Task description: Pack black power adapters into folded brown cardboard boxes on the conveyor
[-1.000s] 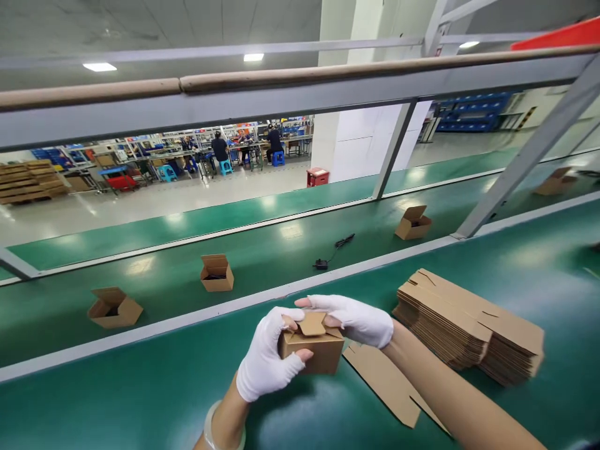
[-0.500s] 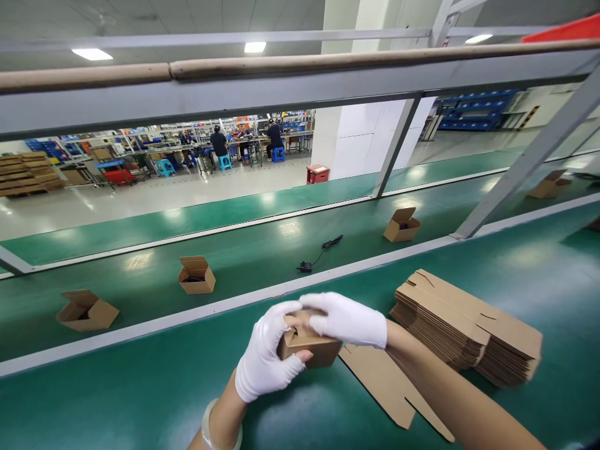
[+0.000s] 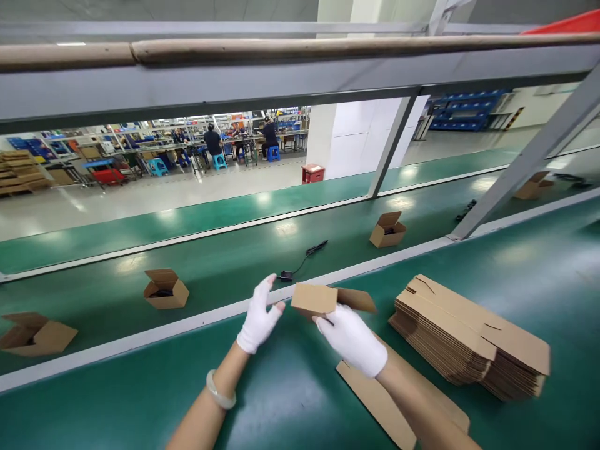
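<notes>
My right hand (image 3: 351, 337), in a white glove with bare fingertips, grips a small brown cardboard box (image 3: 315, 299). The box is tilted, and its lid flap sticks out to the right. Off the box's left side, my left hand (image 3: 260, 315) is gloved the same way, thumb and fingers apart, holding nothing. Just beyond its fingertips a black power adapter (image 3: 287, 275) with a bundled cable lies on the green conveyor belt (image 3: 234, 262). Under my right forearm lies a flat cardboard blank (image 3: 375, 400).
A stack of flat cardboard blanks (image 3: 469, 325) stands to the right. Open boxes with dark contents, such as one box (image 3: 166, 290) at left and another box (image 3: 388, 230) at right, sit on the belt. Slanted metal posts (image 3: 520, 144) rise beyond. People sit at far benches.
My left hand has let go of the box and reached forward toward the adapter. My right hand has turned the box, its flap now swung out. Boxes and adapter on the belt have shifted left.
</notes>
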### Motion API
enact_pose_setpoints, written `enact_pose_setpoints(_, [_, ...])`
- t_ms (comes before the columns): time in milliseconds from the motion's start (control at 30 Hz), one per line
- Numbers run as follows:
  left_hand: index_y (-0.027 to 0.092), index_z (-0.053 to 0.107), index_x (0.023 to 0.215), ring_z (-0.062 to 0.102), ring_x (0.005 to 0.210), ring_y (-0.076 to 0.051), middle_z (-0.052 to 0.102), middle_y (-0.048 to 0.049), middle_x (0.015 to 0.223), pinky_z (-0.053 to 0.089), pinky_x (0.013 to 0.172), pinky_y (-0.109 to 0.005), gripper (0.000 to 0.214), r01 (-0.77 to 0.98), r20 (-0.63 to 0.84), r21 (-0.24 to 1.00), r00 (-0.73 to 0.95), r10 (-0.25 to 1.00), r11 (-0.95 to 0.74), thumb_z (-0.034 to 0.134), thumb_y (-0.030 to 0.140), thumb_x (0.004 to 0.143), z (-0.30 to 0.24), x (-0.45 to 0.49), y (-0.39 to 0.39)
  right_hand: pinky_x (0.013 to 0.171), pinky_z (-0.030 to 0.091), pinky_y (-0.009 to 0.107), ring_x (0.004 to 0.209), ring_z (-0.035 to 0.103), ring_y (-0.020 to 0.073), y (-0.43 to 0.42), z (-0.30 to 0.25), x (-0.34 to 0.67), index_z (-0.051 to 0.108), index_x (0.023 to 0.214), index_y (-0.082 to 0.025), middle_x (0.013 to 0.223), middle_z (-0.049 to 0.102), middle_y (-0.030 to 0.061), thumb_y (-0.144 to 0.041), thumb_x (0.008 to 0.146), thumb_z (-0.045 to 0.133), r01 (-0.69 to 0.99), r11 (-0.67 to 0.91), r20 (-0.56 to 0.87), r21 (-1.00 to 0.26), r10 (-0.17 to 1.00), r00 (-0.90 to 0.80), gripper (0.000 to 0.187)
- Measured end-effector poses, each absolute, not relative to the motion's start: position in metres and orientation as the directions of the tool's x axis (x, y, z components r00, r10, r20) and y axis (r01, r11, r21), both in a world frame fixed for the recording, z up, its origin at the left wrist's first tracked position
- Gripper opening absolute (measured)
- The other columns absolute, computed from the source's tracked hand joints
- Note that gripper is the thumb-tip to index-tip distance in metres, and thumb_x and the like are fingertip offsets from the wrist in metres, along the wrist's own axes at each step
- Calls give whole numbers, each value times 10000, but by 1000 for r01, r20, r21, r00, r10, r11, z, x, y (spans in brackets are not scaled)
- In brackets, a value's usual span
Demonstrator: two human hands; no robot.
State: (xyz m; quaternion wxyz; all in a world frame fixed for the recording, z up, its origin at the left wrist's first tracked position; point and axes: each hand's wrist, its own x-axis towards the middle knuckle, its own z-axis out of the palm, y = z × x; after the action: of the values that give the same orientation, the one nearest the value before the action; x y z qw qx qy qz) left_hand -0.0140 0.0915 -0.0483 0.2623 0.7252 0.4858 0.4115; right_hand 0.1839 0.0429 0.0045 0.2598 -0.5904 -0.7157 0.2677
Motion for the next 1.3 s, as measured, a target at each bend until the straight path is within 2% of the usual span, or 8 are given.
enact_pose_setpoints(133, [124, 463, 1272, 278, 1340, -320, 392, -169, 1407, 216, 1109, -455, 646, 694, 178, 703, 37, 983, -153, 647, 382, 710, -66, -19, 151, 694, 452, 368, 788, 651, 298, 62, 4, 198, 690, 812, -149, 802, 694, 150, -98, 731, 510, 961, 235, -144, -143, 956, -255, 203])
enact_pose_setpoints(300, [199, 645, 1008, 228, 1347, -388, 440, -115, 1389, 109, 1096, -557, 461, 680, 98, 727, 28, 995, -91, 759, 273, 567, -78, -19, 185, 671, 417, 370, 772, 639, 305, 55, 5, 194, 665, 821, -128, 821, 686, 158, -104, 763, 498, 972, 221, -114, -73, 967, -229, 178])
enact_pose_setpoints(433, [212, 671, 831, 296, 1328, -343, 543, -76, 1300, 153, 1107, -506, 301, 586, 111, 803, 37, 993, -111, 760, 345, 576, -76, -30, 183, 681, 395, 336, 754, 617, 235, 34, 14, 187, 622, 827, -173, 850, 674, 101, -181, 845, 428, 935, 304, 81, -180, 952, -294, 196])
enact_pose_setpoints(633, [177, 524, 1159, 515, 1179, -264, 547, -134, 1279, 375, 1009, -405, 622, 284, 282, 920, -3, 960, -269, 523, 627, 729, -35, -44, 162, 747, 410, 347, 863, 604, 239, 37, 13, 168, 613, 1035, -190, 1029, 661, 84, -224, 847, 432, 834, 340, 179, -434, 940, -289, 263])
enact_pose_setpoints(767, [257, 505, 1111, 654, 896, -201, 626, -74, 1129, 491, 828, -374, 503, -296, 376, 871, -112, 920, -392, 536, 611, 756, 12, -31, 133, 752, 427, 320, 814, 595, 195, 49, 12, 138, 470, 1274, -150, 1215, 564, 124, -296, 776, 560, 735, 268, 70, -623, 955, -289, 526])
enact_pose_setpoints(867, [261, 566, 998, 622, 649, -111, 659, -15, 950, 495, 600, -246, 328, -605, 363, 714, -109, 925, -352, 599, 503, 780, 43, -18, 103, 652, 420, 276, 729, 570, 172, 46, 13, 111, 408, 1323, -137, 1030, 621, 90, -357, 670, 672, 624, 230, -48, -746, 917, -396, 738])
enact_pose_setpoints(1100, [218, 617, 950, 636, 706, -93, 658, -6, 918, 491, 518, -158, 262, -728, 303, 623, -114, 946, -287, 578, 445, 826, 75, -8, 53, 536, 347, 226, 576, 456, 118, 23, 1, 74, 605, 872, -171, 610, 516, -42, -171, 665, 563, 269, 109, -54, -957, 843, -535, 212])
enact_pose_setpoints(1300, [220, 543, 1030, 674, 909, -213, 672, -45, 972, 557, 747, -335, 299, -560, 287, 750, -201, 936, -351, 597, 425, 819, 60, -14, 40, 545, 387, 239, 575, 449, 112, 18, 24, 110, 596, 927, -166, 670, 521, -26, -312, 700, 605, -87, -15, 12, -996, 952, -306, 270])
